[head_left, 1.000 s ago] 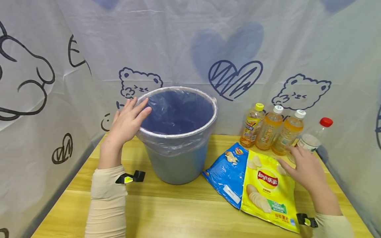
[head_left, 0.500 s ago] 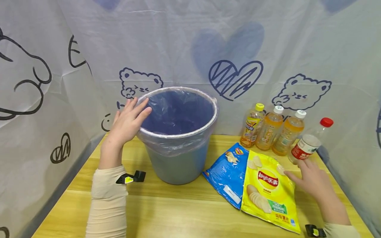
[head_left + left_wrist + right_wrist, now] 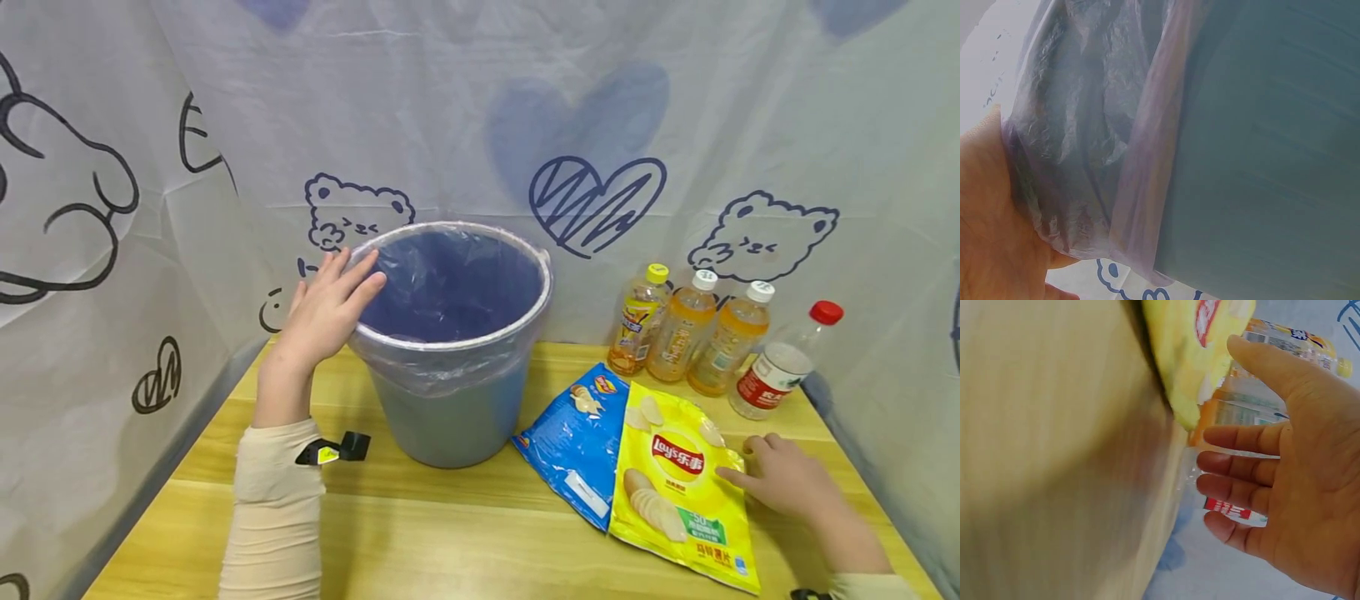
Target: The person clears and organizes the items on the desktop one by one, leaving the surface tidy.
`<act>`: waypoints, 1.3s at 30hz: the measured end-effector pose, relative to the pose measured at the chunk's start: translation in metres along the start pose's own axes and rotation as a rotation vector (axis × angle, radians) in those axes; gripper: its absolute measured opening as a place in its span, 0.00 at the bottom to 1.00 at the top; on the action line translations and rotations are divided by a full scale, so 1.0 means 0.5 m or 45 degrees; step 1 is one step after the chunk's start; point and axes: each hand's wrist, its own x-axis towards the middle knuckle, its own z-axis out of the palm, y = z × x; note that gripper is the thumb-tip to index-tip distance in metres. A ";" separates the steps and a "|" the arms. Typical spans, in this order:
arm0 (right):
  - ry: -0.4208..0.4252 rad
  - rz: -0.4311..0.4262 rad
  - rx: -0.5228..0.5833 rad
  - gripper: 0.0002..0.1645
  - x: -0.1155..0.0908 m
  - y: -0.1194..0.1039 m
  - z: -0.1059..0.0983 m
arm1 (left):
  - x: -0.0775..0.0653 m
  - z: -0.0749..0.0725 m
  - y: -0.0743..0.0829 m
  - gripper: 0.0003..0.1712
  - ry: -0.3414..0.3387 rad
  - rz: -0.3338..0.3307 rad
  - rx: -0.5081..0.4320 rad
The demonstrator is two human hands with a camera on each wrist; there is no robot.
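My left hand point(image 3: 318, 317) rests on the left rim of a grey bin point(image 3: 450, 421), its fingers spread over the edge. A clear plastic liner point(image 3: 1085, 137) is folded down over that rim, and the palm lies along it in the left wrist view. On the right, my right hand point(image 3: 795, 482) holds nothing; its thumb is over the right edge of a yellow Lay's chip bag point(image 3: 678, 492), the fingers just beyond that edge. In the right wrist view the fingers point(image 3: 1235, 487) are parted from the thumb. A blue chip bag point(image 3: 577, 442) lies partly under the yellow one.
Behind the chip bags stand a yellow-capped bottle point(image 3: 637, 325), two white-capped bottles of orange drink, and a red-capped bottle point(image 3: 776, 375) with a red and white label. A printed cloth point(image 3: 465, 100) hangs around the wooden table point(image 3: 420, 542).
My right hand has moved back toward me and slightly right, from in front of the red-capped bottle to the yellow bag's right edge. My left hand stays on the bin rim.
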 end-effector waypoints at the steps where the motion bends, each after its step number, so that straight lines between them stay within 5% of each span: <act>1: -0.017 -0.002 0.010 0.46 0.000 0.002 0.005 | 0.000 0.000 0.000 0.42 0.001 0.001 -0.001; 13: -0.144 0.087 0.060 0.56 0.000 0.004 0.025 | -0.001 0.004 -0.001 0.43 0.005 -0.006 -0.007; 32: -0.183 0.070 0.208 0.53 0.012 -0.008 0.029 | -0.001 0.002 0.000 0.42 0.007 -0.002 -0.009; 39: -0.146 0.053 0.281 0.44 0.009 -0.017 0.027 | 0.000 0.003 -0.001 0.42 0.010 -0.003 -0.009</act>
